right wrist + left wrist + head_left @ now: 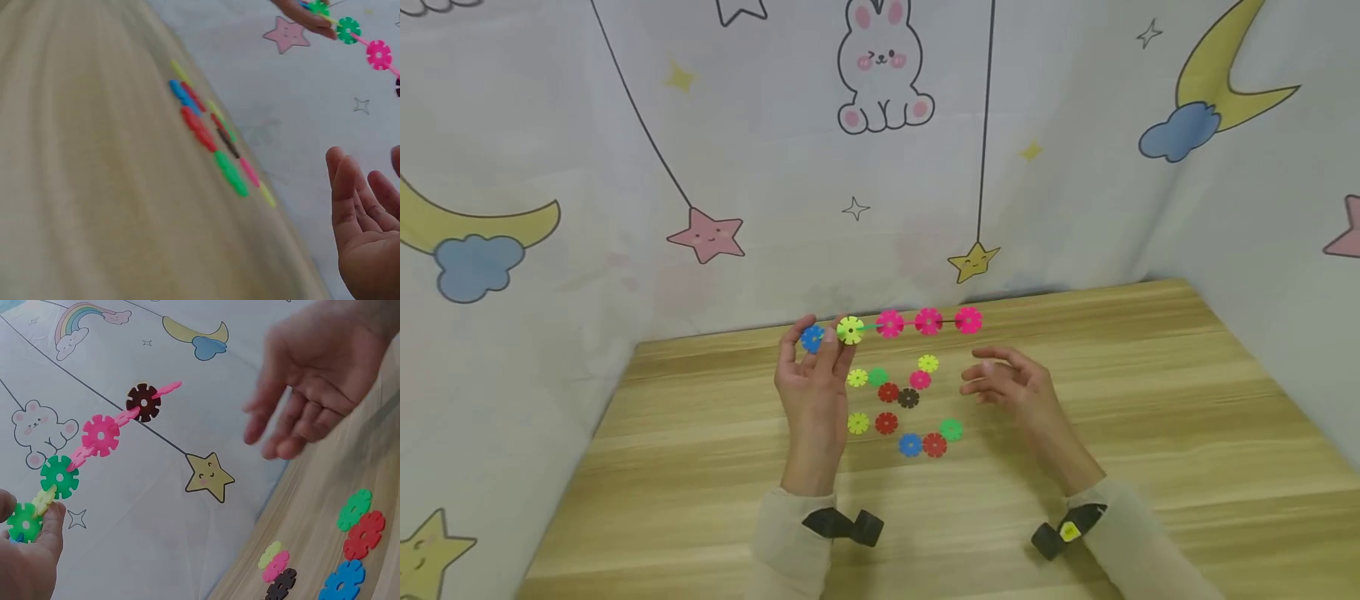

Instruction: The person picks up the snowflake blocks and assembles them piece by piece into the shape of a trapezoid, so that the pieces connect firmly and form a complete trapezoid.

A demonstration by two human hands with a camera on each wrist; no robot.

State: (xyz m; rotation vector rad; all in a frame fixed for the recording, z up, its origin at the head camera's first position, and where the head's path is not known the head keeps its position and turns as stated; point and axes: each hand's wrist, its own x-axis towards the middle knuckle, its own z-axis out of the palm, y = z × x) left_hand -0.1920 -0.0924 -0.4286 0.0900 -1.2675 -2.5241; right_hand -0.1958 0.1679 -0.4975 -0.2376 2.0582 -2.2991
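Soft, diffuse light, moderately bright, spreads over the counter [685, 467]; a thin dark shadow runs along part of its far edge, fainter ones near the left sleeve [790, 533]. In the left-wrist view the right hand [325, 387] is blurred; in the right-wrist view the counter and its discs [197, 128] smear.

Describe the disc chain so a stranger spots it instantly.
In the head view, find the wood-grain table, then the left hand above it. The chain of notched discs extends rightward from its grip. Unlike the discs lying on the table, it is held up in one straight line.
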